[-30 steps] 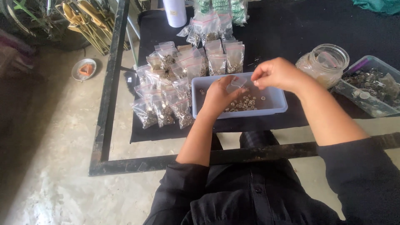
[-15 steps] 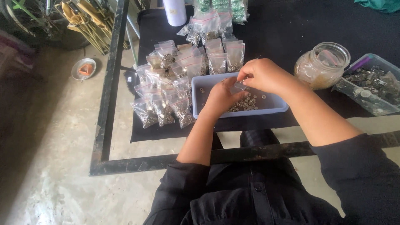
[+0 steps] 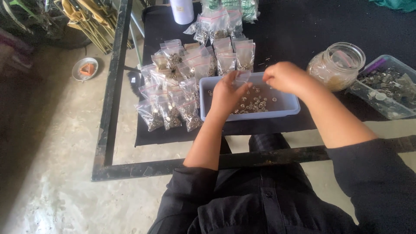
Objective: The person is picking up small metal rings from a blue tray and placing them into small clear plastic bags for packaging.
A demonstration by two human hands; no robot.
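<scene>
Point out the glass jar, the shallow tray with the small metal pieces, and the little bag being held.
glass jar (image 3: 336,66): head view, on its side wall.
shallow tray (image 3: 286,104): head view, on its bare floor at right.
small clear bag (image 3: 242,78): head view, on its top edge between the hands.

Tray of small metal parts centre, filled bags left, jar right, bin beyond

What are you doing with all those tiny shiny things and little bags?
A person in black sleeves sits at a dark table. Both hands are over a pale blue tray of small metal pieces. The left hand and the right hand hold a small clear bag between them above the tray. Beside the left hand lie many filled little bags. Past the right hand stand a glass jar and a clear box of more metal bits.
</scene>
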